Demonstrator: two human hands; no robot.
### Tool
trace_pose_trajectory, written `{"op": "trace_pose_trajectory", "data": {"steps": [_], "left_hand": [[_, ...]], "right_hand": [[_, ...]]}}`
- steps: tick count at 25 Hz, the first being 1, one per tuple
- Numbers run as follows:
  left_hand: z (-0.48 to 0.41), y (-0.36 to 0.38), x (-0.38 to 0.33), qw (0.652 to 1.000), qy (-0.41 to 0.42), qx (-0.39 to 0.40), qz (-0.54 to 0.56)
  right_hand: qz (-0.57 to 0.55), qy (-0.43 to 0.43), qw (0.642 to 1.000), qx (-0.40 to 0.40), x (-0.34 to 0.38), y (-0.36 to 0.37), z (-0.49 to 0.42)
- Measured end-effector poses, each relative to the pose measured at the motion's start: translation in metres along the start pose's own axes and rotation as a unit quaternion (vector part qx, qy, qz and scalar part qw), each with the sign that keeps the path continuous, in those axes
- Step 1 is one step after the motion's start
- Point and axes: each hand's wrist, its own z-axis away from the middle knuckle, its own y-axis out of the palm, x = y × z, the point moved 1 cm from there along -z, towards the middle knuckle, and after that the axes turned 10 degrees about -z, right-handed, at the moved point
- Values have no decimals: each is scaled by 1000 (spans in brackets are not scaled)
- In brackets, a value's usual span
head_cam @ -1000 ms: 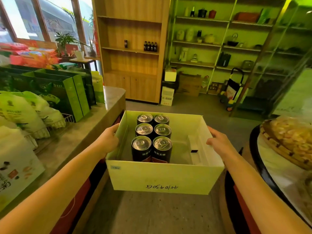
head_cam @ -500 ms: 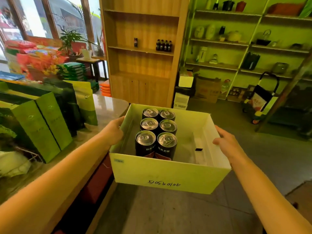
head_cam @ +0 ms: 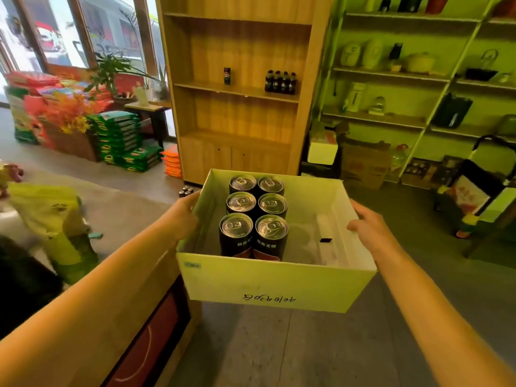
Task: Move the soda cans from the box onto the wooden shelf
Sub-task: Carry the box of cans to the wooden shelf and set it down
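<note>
soda cans (head_cam: pixel 255 216) in box (head_cam: pixel 275 286) | hands (head_cam: pixel 184 216) gripping | wooden shelf (head_cam: pixel 237 88) nearer now

Black cans (head_cam: pixel 252 236) – silver tops; pale box (head_cam: pixel 268 286).

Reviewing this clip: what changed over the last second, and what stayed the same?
The person carried the box toward the wooden shelf, leaving the counter behind. Unchanged: left hand and right hand grip the box's sides; six soda cans sit inside.
</note>
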Motion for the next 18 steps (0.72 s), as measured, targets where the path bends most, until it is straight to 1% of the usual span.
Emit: {"op": "trace_pose_trajectory", "data": {"steps": [5, 8, 11, 14, 18], "left_hand": [[-150, 18, -30, 998, -39, -41, 32], [-226, 18, -40, 994, -66, -58, 61], [-312, 17, -37, 993, -80, -67, 55], [-408, 10, -26, 992, -90, -73, 57], [-530, -9, -19, 991, -103, -61, 67]], "right_hand": [[8, -16, 999, 51, 18, 23, -180], [9, -18, 997, 77, 28, 51, -269], [27, -16, 995, 93, 29, 86, -357], [32, -17, 995, 93, 30, 133, -443], [24, -8, 996, 83, 48, 191, -548]]}}
